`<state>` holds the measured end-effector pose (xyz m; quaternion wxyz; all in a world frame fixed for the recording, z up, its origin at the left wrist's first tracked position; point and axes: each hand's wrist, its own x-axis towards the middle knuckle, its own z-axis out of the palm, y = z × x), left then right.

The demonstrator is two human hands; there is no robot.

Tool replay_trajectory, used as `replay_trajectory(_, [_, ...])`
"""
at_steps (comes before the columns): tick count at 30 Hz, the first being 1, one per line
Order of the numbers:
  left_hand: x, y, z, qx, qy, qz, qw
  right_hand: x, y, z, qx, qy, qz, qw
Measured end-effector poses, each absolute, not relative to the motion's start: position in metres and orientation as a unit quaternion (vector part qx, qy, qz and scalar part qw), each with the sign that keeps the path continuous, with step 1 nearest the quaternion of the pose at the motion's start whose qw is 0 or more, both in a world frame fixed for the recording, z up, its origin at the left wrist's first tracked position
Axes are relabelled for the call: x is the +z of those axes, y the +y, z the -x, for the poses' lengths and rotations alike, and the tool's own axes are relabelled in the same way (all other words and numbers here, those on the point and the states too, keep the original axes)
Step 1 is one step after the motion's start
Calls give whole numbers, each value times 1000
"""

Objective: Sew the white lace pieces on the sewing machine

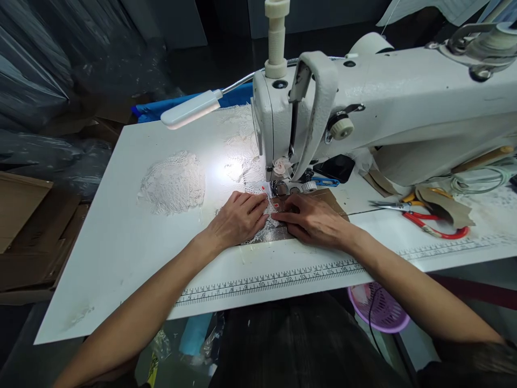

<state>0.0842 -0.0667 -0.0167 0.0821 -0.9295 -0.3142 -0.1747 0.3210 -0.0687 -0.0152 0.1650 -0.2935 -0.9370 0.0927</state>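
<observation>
A piece of white lace [266, 233] lies under the needle area of the white sewing machine [264, 126]. My left hand [239, 218] rests on the lace from the left, fingers bent and close together, holding it against the machine bed. From the right, my right hand [313, 218] has its thumb and index finger closed at the lace's edge, just in front of the presser foot. Small red marks show near the fingertips. Brown card [329, 200] lies beneath and behind my right hand. The fingers cover part of the lace.
A lace pile [173, 183] sits on the white table [133, 258], left. The lamp [191, 110] lights more lace [242, 148] beside the machine. Right lie scissors [391, 205], red-handled cutters [438, 229] and a dark phone [337, 168]. A purple basket [383, 312] stands below the edge.
</observation>
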Motion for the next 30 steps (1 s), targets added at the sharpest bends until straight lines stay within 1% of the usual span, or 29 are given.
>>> replay_trajectory(3, [-16,-69,-84,-175,-322,928,68,-15,-69,-321,91,-938,293,164])
replay_trajectory(7, [-12,-71,-86,-183,-349,919,21,-16,-70,-320,93,-938,295,158])
replay_trajectory(10, [-9,-64,-86,-168,-348,922,0,-16,-72,-318,80,-938,302,152])
replay_trajectory(13, [-8,-50,-85,-156,-301,941,8,-17,-74,-314,61,-933,323,150])
replay_trajectory(16, [-12,-41,-83,-167,-279,945,26,-16,-75,-312,47,-929,336,151])
replay_trajectory(26, [-19,-48,-84,-232,-314,920,16,-19,-74,-312,49,-923,356,141])
replay_trajectory(30, [-19,-48,-84,-235,-321,917,30,-19,-73,-313,64,-920,355,151])
